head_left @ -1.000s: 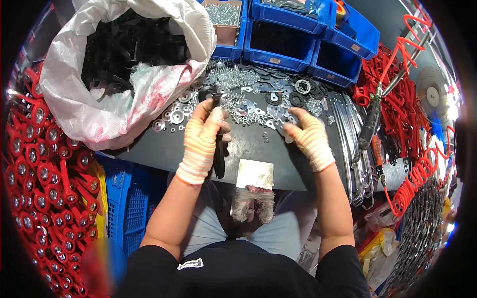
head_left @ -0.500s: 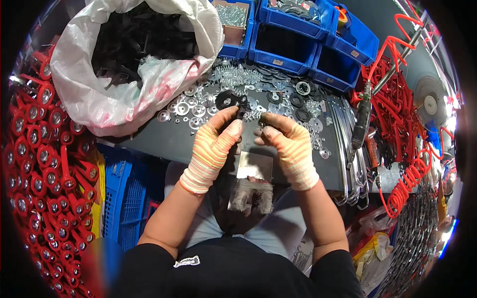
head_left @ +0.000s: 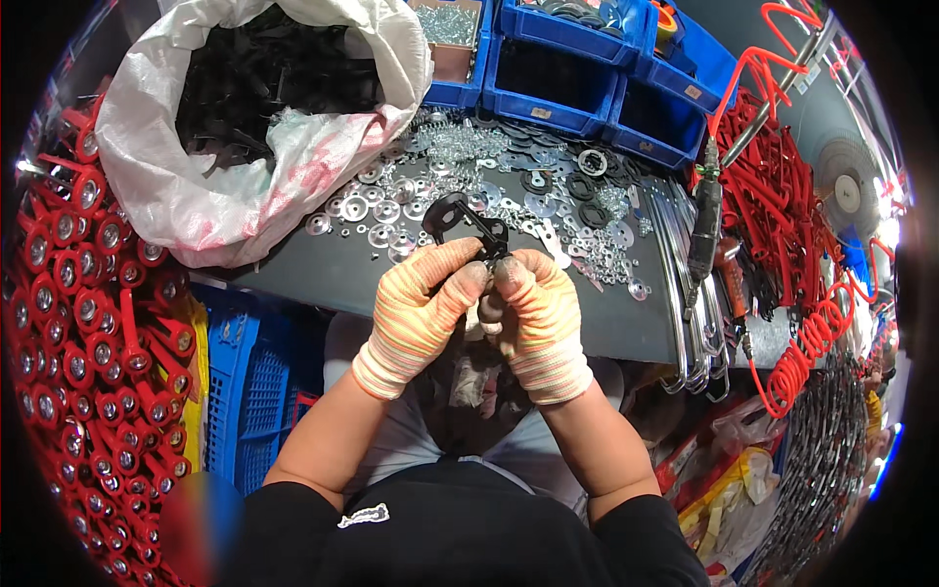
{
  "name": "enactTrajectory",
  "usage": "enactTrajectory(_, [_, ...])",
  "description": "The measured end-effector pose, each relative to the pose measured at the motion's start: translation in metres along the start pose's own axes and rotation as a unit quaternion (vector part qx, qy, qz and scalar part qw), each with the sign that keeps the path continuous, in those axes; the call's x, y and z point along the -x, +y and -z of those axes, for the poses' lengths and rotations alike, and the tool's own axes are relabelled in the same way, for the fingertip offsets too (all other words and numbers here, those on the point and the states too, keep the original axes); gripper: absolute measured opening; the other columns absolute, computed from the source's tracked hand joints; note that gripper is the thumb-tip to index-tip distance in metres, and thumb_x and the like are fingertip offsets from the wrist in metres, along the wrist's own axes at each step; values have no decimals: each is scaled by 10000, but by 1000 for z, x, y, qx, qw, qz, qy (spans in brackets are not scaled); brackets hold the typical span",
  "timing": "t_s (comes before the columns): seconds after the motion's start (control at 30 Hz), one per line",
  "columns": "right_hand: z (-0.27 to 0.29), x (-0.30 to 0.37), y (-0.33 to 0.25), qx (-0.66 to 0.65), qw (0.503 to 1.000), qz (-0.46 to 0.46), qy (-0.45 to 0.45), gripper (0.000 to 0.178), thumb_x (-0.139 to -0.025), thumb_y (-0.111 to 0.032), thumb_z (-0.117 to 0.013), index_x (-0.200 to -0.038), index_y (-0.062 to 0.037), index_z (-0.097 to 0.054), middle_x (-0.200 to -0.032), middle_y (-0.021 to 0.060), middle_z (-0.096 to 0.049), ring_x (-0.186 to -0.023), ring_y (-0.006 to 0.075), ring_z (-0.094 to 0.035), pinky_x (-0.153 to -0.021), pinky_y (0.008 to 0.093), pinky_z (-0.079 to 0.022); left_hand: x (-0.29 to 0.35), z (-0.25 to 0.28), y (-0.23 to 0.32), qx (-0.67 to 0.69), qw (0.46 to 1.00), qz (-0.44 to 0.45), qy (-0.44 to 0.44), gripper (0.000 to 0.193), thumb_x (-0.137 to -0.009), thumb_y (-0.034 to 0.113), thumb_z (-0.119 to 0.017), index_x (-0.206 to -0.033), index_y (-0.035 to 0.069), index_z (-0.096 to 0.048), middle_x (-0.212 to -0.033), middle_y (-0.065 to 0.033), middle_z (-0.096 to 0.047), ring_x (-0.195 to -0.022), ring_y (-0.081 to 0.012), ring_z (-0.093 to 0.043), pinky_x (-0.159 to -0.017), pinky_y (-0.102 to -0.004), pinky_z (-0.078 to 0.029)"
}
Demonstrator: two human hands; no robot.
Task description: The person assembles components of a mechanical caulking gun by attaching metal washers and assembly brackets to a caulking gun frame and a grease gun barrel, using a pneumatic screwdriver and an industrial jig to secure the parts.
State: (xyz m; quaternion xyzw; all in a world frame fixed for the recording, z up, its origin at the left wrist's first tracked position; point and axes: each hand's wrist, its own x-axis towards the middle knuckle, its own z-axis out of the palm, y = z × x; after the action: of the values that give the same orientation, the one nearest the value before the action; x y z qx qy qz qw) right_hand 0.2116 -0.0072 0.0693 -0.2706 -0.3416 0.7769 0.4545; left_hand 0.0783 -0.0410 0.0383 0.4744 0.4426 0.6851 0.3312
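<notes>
My left hand [head_left: 416, 308], in a striped knit glove, pinches a black plastic bracket [head_left: 469, 223] with a round, ring-like end pointing away from me. My right hand [head_left: 543, 328], gloved alike, meets it at the bracket's near end, with thumb and fingertips pressed together there. Whether a small part sits between the right fingertips is hidden. Both hands are above the near edge of the dark worktable [head_left: 328, 279]. Just beyond lie loose metal washers [head_left: 387, 211], springs [head_left: 460, 142] and black discs [head_left: 594, 213].
A white sack [head_left: 147, 186] of black parts stands at the left back, beside blue bins [head_left: 548, 112]. Red-handled parts [head_left: 98, 323] are piled at far left. Bent metal rods [head_left: 675, 284], a hanging black power driver [head_left: 704, 235] and a coiled red hose [head_left: 812, 342] are on the right.
My right hand has moved left and nearer, onto the black bracket. The left hand has drawn back slightly, and the bracket shows more fully. The metal block below is now mostly covered.
</notes>
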Motion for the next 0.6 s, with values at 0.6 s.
enactTrajectory(0.6, [66,-66,-32,413,886,193,84,176,-863,-133,-665,-973,-5,-613,-695,4,-588,-611,85,-518,-582,230,-452,-21,-12,-22,120,984,123,54,277,-875,293,-684,-1055,94,-616,-747,-4,-602,-525,-58,-503,-404,-204,-405])
